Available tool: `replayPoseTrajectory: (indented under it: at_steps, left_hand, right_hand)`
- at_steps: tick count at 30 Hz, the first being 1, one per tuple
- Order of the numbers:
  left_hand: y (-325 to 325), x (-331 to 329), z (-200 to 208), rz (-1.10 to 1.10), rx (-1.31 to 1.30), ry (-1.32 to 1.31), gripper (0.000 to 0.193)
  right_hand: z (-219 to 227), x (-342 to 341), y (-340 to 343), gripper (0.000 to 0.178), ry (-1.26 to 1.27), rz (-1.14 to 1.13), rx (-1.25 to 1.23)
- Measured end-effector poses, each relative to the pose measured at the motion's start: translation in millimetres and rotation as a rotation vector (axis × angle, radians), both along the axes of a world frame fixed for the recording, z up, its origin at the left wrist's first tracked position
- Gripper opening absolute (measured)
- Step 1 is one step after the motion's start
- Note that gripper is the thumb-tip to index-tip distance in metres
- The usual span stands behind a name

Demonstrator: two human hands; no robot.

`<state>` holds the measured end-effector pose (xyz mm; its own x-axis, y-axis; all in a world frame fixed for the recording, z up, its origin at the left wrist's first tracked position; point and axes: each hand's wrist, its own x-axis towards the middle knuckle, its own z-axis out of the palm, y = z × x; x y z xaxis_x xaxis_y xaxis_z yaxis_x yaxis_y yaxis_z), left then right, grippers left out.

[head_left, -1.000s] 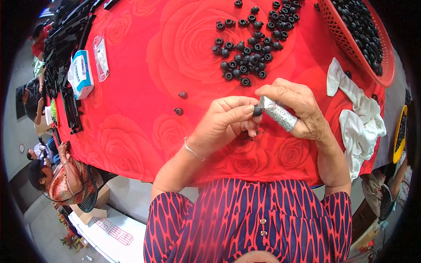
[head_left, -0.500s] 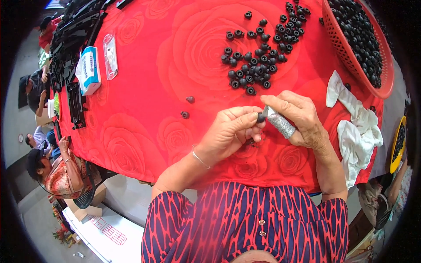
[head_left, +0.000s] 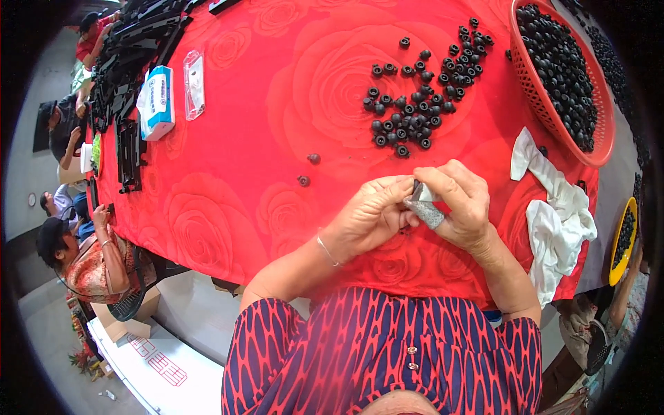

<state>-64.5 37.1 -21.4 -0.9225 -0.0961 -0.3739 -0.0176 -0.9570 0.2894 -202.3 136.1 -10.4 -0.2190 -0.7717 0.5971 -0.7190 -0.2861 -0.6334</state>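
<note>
My left hand (head_left: 373, 214) is closed in a pinch, its thumb and fingertips at a small black knob-like part (head_left: 417, 185) that mostly hides behind the fingers. My right hand (head_left: 462, 204) grips a short blade tool (head_left: 430, 213) whose handle is wrapped in glittery silver. The tool's metal end meets the left fingertips, at the black part. Just beyond the hands lies a loose pile of similar black parts (head_left: 408, 124) with round sockets. Two more black knobs, one nearer (head_left: 303, 181) and one farther (head_left: 313, 158), rest to the left of the pile.
A red plastic basket (head_left: 531, 76) full of black parts stands at the far right, with white cloth gloves (head_left: 553, 214) in front of it. A tissue pack (head_left: 158, 104), a clear plastic case (head_left: 194, 83) and stacked black pieces (head_left: 128, 76) lie left. Other people sit along the left side.
The silver-handled tool has tilted and its blade end now presses closer to my left fingertips. My right hand has shifted slightly left and down. The whole view has shifted a little.
</note>
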Motion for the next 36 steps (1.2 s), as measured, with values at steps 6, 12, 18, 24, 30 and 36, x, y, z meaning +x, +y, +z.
replayPoseTrajectory:
  at_steps: [6, 12, 18, 24, 30, 36]
  left_hand:
    - [1.1, 1.8, -1.9, 0.001, 0.031, 0.033, 0.020]
    - [-1.4, 3.7, 3.0, 0.086, -0.083, -0.052, 0.019]
    - [-29.8, 36.1, 22.6, 0.391, -1.541, -0.360, 0.010]
    - [-57.0, 43.5, 17.3, 0.341, -2.356, -0.574, 0.019]
    - [-58.4, 0.2, 9.6, 0.299, -2.539, -0.282, 0.023]
    - [-69.5, -21.4, -1.8, 0.271, -2.454, -0.207, 0.020]
  right_hand:
    - [-1.7, 4.4, 3.5, 0.042, 0.153, -0.081, -0.109]
    - [-5.2, 4.1, 4.7, 0.036, 0.310, -0.073, -0.207]
    - [-9.8, -2.9, 1.7, 0.026, 0.129, -0.114, -0.090]
    - [-11.8, -4.6, 2.3, 0.027, 0.106, -0.103, -0.022]
    - [-13.6, -6.2, 2.5, 0.027, 0.109, -0.133, -0.019]
    - [-14.0, -12.4, 2.6, 0.027, 0.121, -0.135, -0.041]
